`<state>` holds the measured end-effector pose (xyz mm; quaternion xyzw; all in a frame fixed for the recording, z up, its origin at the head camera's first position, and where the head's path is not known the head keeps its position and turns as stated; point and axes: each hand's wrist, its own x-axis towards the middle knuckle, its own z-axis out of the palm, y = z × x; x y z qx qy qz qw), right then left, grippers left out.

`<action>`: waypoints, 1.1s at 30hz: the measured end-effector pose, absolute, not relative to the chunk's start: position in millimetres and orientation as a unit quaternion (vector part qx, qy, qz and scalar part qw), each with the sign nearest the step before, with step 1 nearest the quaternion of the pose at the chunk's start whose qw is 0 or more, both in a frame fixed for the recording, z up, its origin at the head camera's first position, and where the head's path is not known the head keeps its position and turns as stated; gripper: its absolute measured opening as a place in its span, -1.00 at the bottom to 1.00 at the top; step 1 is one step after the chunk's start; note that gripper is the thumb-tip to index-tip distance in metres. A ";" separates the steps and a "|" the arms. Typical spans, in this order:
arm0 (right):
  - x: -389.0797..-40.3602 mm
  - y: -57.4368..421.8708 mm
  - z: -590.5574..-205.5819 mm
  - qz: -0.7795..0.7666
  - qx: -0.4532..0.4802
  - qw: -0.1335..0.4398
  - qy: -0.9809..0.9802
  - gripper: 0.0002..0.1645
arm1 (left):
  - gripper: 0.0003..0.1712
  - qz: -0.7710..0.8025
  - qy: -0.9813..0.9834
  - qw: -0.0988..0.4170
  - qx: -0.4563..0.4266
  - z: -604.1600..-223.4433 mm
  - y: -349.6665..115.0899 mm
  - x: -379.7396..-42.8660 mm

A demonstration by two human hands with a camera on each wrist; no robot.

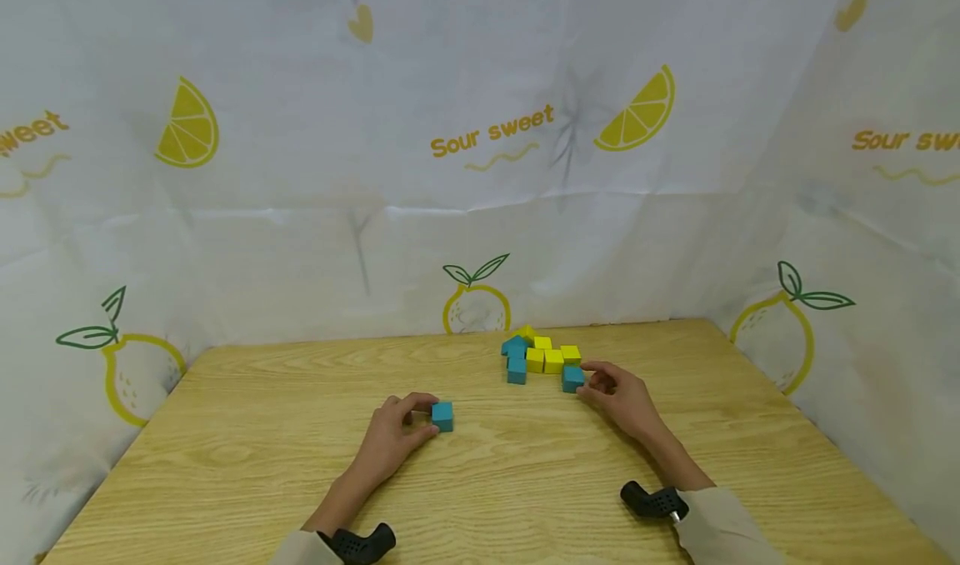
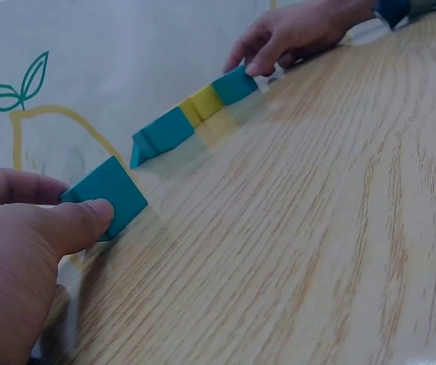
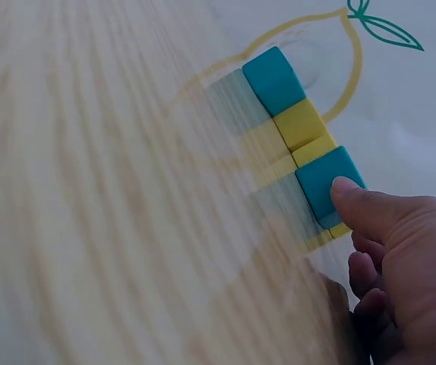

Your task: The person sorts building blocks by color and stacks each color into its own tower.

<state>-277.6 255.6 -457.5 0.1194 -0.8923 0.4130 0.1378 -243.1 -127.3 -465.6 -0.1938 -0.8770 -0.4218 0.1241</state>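
Teal smooth cube (image 1: 442, 417), pinched in left hand (image 1: 396, 433), I saw well left of smooth yellow cubes (image 1: 553, 362); right hand (image 1: 621, 398), way nearer those, pinched second teal cube (image 1: 572, 379).

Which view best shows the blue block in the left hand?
The left wrist view: the blue block looks largest there, pinched by the left hand. The head view shows it much smaller; the right wrist view doesn't show it.
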 end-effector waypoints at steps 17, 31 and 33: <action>-272.3 257.6 -454.0 0.420 0.115 0.126 -0.891 -0.53 | -0.60 -0.422 -0.875 0.121 -0.205 -463.5 -126.5 -244.1; -268.2 244.5 -445.3 0.470 0.118 0.104 -0.868 -0.48 | -0.59 -0.415 -0.879 0.125 -0.197 -465.4 -127.6 -242.8; -262.8 238.2 -437.7 0.477 0.125 0.104 -0.864 -0.52 | -0.58 -0.414 -0.880 0.127 -0.196 -466.0 -127.4 -242.6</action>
